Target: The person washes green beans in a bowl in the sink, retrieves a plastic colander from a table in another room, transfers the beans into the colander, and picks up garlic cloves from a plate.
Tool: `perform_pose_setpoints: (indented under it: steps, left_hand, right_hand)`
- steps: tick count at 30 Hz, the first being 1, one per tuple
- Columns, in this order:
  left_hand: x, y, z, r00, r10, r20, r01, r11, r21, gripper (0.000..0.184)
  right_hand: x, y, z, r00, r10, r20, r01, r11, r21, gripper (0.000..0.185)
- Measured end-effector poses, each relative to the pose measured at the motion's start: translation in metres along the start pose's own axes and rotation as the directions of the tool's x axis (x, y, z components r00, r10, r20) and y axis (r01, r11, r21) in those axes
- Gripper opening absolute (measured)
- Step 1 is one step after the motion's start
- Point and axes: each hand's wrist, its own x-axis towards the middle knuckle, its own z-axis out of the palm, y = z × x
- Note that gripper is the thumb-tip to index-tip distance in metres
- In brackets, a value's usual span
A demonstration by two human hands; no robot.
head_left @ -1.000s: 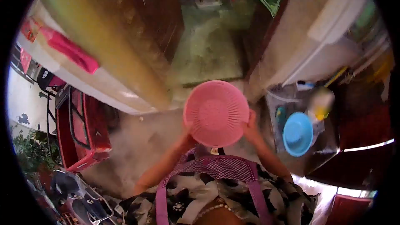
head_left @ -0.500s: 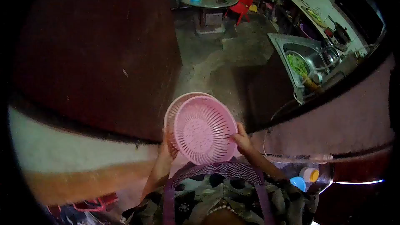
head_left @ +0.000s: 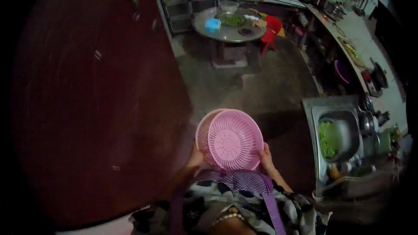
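Observation:
A pink slotted plastic basket is held in front of my chest, its open side facing up toward me. Behind it, showing along its left side, is a second, paler basket, overlapped by the first. My left hand grips the left edge of the paler basket, fingers partly hidden beneath it. On the right rim of the pink basket, my right hand is closed, with the thumb over the edge. Both baskets look empty.
A dark red door stands at the left. Ahead are a round table with greens and a blue packet, and a red chair. Right: a sink holding green vegetables, and a long counter with pans.
From the outdoor doorway, my view has moved into the kitchen; table and sink now appear closer. The baskets, first seen as one, now show as two offset ones, still in both hands.

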Motion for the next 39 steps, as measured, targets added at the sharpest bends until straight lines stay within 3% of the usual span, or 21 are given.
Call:
perform_pose_setpoints:
  steps: [2,3,6,7,9,10,12,13,15,17,20,21,23,24,29,32,34,35,37,39]
  left_hand:
    - [0.079,0.04,0.046,0.992,0.121,-0.036,-0.117,0.989,0.094,0.052]
    - [0.121,0.062,0.063,0.982,0.183,-0.045,-0.175,0.974,0.142,0.053]
    - [0.219,0.127,0.097,0.959,0.278,-0.048,-0.264,0.944,0.196,0.055]
    - [0.223,0.173,0.114,0.982,0.152,-0.108,-0.147,0.988,0.05,0.056]
    - [0.277,0.214,0.126,0.999,-0.043,-0.029,0.039,0.992,-0.117,0.05]
    - [0.323,0.216,0.114,0.991,-0.1,0.093,0.111,0.986,-0.123,0.043]
    - [0.371,0.272,0.161,0.998,-0.047,0.044,0.06,0.924,-0.378,0.039]
    - [0.425,0.281,0.156,0.986,-0.08,0.147,0.136,0.893,-0.429,0.047]
    - [0.528,0.316,0.173,0.996,-0.026,0.085,0.059,0.91,-0.41,0.045]
    - [0.619,0.345,0.201,0.962,0.205,0.179,-0.078,0.839,-0.539,0.042]
    - [0.762,0.4,0.231,0.97,0.054,0.236,0.079,0.85,-0.52,0.045]
    - [0.798,0.422,0.255,0.994,-0.004,0.111,0.06,0.861,-0.505,0.042]
    - [0.862,0.468,0.304,0.984,-0.101,-0.148,0.022,0.888,-0.459,0.038]
    - [0.897,0.48,0.323,0.992,-0.073,-0.107,0.017,0.891,-0.454,0.036]
    - [1.02,0.506,0.432,0.987,-0.031,0.155,0.091,0.914,-0.396,0.027]
    - [1.07,0.508,0.536,0.972,-0.168,0.167,0.217,0.914,-0.343,0.025]
    - [1.071,0.498,0.618,0.923,-0.184,0.337,0.306,0.882,-0.357,0.026]
    - [1.074,0.487,0.658,0.92,-0.226,0.32,0.333,0.882,-0.335,0.027]
    - [1.081,0.466,0.732,0.909,-0.306,0.283,0.385,0.876,-0.291,0.028]
    - [1.101,0.457,0.802,0.868,-0.269,0.418,0.377,0.904,-0.201,0.029]
  right_hand:
    - [0.075,-0.07,0.003,0.998,-0.053,-0.032,0.046,0.979,-0.196,0.041]
    - [0.126,-0.091,0.006,1.0,-0.029,0.0,0.029,1.0,0.004,0.042]
    - [0.202,-0.139,0.0,0.985,-0.152,-0.076,0.16,0.981,0.112,0.04]
    - [0.235,-0.131,-0.014,0.964,-0.222,-0.145,0.238,0.966,0.105,0.038]
    - [0.273,-0.164,-0.033,0.947,-0.222,-0.232,0.247,0.965,0.088,0.037]
    - [0.295,-0.18,-0.047,0.935,-0.222,-0.275,0.252,0.965,0.079,0.037]
    - [0.341,-0.171,-0.102,0.903,-0.26,-0.343,0.307,0.947,0.092,0.039]
    - [0.344,-0.216,-0.063,0.851,-0.226,-0.474,0.333,0.93,0.153,0.043]
    - [0.384,-0.217,-0.08,0.817,-0.224,-0.532,0.365,0.914,0.175,0.045]
    - [0.428,-0.225,-0.091,0.799,-0.232,-0.554,0.413,0.882,0.226,0.045]
    - [0.5,-0.233,-0.101,0.66,-0.194,-0.726,0.459,0.869,0.185,0.045]
    - [0.523,-0.222,-0.118,0.63,-0.085,-0.772,0.429,0.867,0.254,0.047]
    - [0.567,-0.255,-0.103,0.666,-0.081,-0.741,0.467,0.82,0.33,0.047]
    - [0.589,-0.28,-0.098,0.678,-0.104,-0.728,0.5,0.79,0.354,0.047]
    - [0.646,-0.376,-0.083,0.518,-0.113,-0.848,0.591,0.764,0.259,0.05]
    - [0.674,-0.34,-0.144,0.397,-0.085,-0.914,0.548,0.82,0.162,0.049]
    - [0.7,-0.359,-0.159,0.312,0.064,-0.948,0.582,0.776,0.244,0.048]
    - [0.712,-0.37,-0.17,0.271,0.14,-0.952,0.602,0.748,0.281,0.048]
    - [0.729,-0.376,-0.214,0.275,0.138,-0.952,0.608,0.741,0.283,0.048]
    - [0.748,-0.371,-0.276,0.317,0.035,-0.948,0.587,0.778,0.225,0.047]
